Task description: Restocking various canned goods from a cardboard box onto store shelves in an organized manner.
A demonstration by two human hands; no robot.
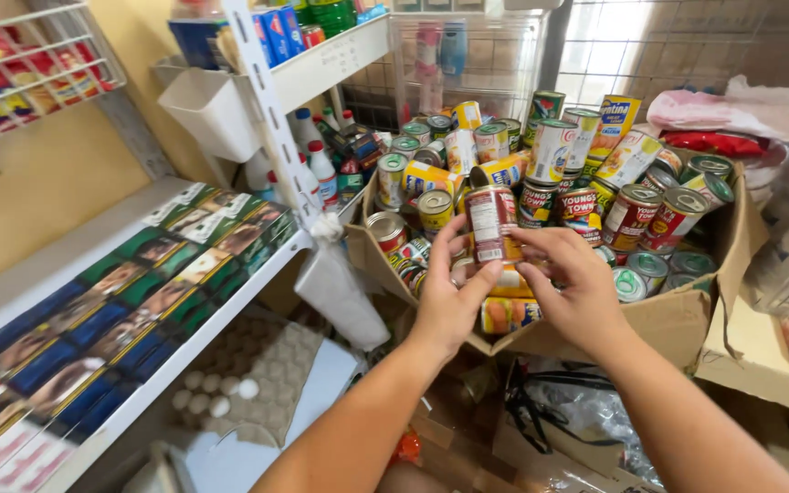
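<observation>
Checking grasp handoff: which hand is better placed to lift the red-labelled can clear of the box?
Probably left. The left hand wraps the red-labelled can from below and behind, thumb across its front; the right hand only pinches its lower edge with fingertips, above the cardboard box.

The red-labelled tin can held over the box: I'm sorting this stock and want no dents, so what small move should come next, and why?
Probably lift the red-labelled tin can straight up a little before carrying it anywhere. Both the left hand and the right hand grip it upright just above the brown cardboard box, where other tin cans crowd closely around it, so a sideways move could knock them.
</observation>
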